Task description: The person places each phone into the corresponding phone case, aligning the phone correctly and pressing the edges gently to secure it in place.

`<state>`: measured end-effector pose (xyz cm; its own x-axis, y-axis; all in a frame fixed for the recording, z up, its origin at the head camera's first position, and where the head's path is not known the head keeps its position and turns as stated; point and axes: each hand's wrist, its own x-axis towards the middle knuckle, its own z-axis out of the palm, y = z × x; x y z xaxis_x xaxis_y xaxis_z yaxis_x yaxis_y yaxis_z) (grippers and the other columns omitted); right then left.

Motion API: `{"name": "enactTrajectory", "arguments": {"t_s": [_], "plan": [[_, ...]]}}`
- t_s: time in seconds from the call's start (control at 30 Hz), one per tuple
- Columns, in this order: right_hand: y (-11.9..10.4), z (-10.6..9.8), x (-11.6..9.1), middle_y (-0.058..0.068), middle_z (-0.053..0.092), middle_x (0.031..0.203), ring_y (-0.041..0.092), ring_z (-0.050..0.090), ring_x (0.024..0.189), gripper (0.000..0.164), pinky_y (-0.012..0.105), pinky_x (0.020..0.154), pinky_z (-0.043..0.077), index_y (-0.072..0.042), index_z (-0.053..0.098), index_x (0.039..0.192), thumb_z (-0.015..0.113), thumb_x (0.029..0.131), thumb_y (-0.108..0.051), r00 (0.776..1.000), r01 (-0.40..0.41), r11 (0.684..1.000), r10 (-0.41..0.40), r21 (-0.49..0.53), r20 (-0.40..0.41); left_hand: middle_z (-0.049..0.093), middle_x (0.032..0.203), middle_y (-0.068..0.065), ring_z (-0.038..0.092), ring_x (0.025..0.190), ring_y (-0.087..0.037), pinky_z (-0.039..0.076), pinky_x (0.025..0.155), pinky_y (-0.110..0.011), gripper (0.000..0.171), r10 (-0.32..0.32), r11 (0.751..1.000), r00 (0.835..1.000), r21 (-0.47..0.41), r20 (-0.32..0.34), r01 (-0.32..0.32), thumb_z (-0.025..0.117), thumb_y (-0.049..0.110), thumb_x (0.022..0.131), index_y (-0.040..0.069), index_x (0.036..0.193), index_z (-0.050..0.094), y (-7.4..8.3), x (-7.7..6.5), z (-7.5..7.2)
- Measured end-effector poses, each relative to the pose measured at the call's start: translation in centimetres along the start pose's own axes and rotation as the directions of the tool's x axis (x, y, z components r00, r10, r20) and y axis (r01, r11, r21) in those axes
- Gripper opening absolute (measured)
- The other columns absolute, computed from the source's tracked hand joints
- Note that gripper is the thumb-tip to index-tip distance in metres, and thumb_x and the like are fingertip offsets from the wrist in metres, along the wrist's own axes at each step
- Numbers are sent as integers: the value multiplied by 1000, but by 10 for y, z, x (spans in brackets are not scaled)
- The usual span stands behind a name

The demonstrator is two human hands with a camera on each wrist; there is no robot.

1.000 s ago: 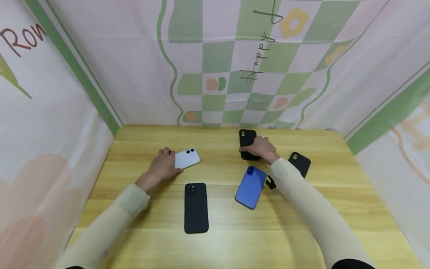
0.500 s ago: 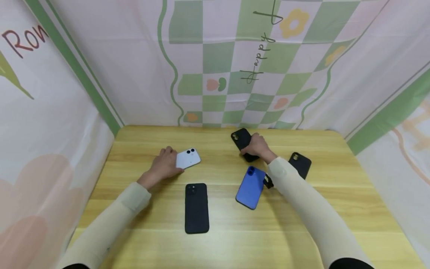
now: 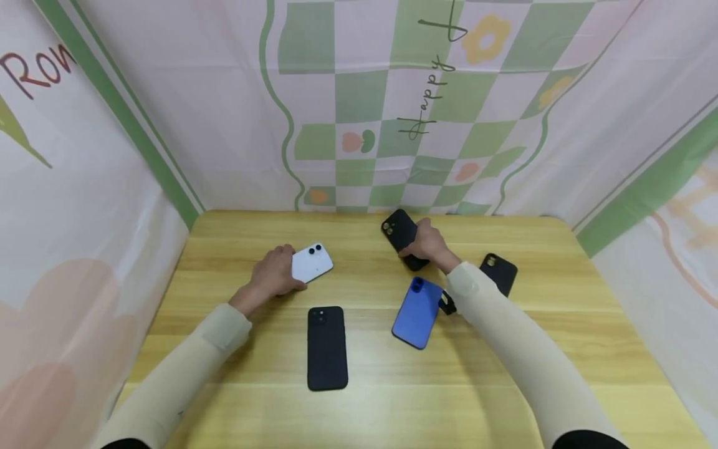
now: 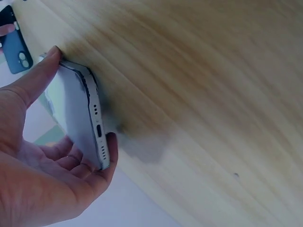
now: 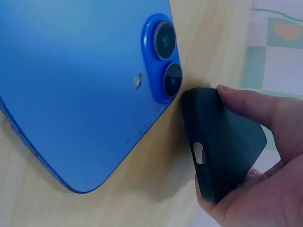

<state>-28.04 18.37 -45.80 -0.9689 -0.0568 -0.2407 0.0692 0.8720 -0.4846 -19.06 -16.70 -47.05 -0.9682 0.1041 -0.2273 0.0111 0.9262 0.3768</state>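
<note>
At the left of the wooden table, my left hand (image 3: 273, 272) grips a white phone (image 3: 311, 263) by its sides, thumb on one edge and fingers on the other. The left wrist view shows that phone's bottom edge with its charging port. Toward the back edge, my right hand (image 3: 427, 243) holds a black phone case (image 3: 399, 231) between thumb and fingers; its port cutout faces the right wrist camera. Just in front of the right hand lies a blue phone (image 3: 417, 313), camera side up. A black phone (image 3: 328, 349) lies between the forearms, nearer the front.
A second black phone case (image 3: 499, 272) lies on the table (image 3: 392, 405) at the right, partly behind the right forearm. A small black piece (image 3: 447, 303) shows between the blue phone and the right sleeve. Patterned cloth (image 3: 359, 100) hangs behind the table and at both sides.
The black case in my right hand has turned, its camera end swinging left and slightly back. The left hand stays on the white phone; the phones lying on the table have not moved.
</note>
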Motion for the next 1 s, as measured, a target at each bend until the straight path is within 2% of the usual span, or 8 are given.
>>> {"name": "enactTrajectory", "arguments": {"t_s": [0.17,0.3,0.4,0.53,0.8,0.9,1.0], "plan": [[-1,-2,0,35,59,130,48,61,118,69,54,102,55,12,43,138,83,90,-18,1000,14,1000,-14,-10,3,61,131,-23,62,114,-36,57,95,-51,85,14,1000,1000,-17,-15,-14,93,32,83,-4,147,51,1,-1,0],[-1,-2,0,32,60,131,46,61,119,58,54,102,54,12,50,136,77,94,-17,999,46,999,-45,-27,16,69,121,-21,68,102,-33,59,83,-46,75,15,999,999,-43,-47,-17,94,31,82,-2,138,57,2,-1,0],[-2,-4,-1,31,66,124,45,65,110,43,54,96,56,11,60,126,74,95,-15,996,91,995,-91,-30,-6,73,113,-21,71,94,-32,59,73,-42,66,22,998,997,-60,-70,-26,93,31,83,-1,131,60,2,-2,-1],[-3,-9,-2,29,71,114,40,69,96,26,50,88,58,8,69,112,72,94,-11,990,136,990,-137,-25,-27,74,110,-21,73,92,-32,60,71,-41,58,44,996,995,-72,-86,-51,91,28,86,-1,128,63,4,-2,-3],[3,-24,-7,26,72,113,31,71,86,27,39,78,60,6,72,116,68,96,-12,995,97,991,-97,95,-5,74,120,-25,73,101,-35,62,84,-47,56,95,988,991,-109,-98,-106,87,22,90,-6,134,66,2,-2,-2],[7,-30,-10,21,70,105,27,67,81,22,36,76,56,4,71,109,68,96,-13,995,95,986,-93,141,-18,74,118,-25,72,96,-32,61,81,-43,50,82,984,993,-153,-86,-94,82,20,95,-8,132,65,0,-1,-1],[11,-35,-13,15,69,100,25,64,80,18,35,76,54,2,70,102,69,97,-15,996,93,982,-90,166,-28,73,114,-25,68,91,-30,59,74,-39,43,36,972,997,-228,-71,-51,75,20,101,-7,132,63,-1,0,-2]]}}
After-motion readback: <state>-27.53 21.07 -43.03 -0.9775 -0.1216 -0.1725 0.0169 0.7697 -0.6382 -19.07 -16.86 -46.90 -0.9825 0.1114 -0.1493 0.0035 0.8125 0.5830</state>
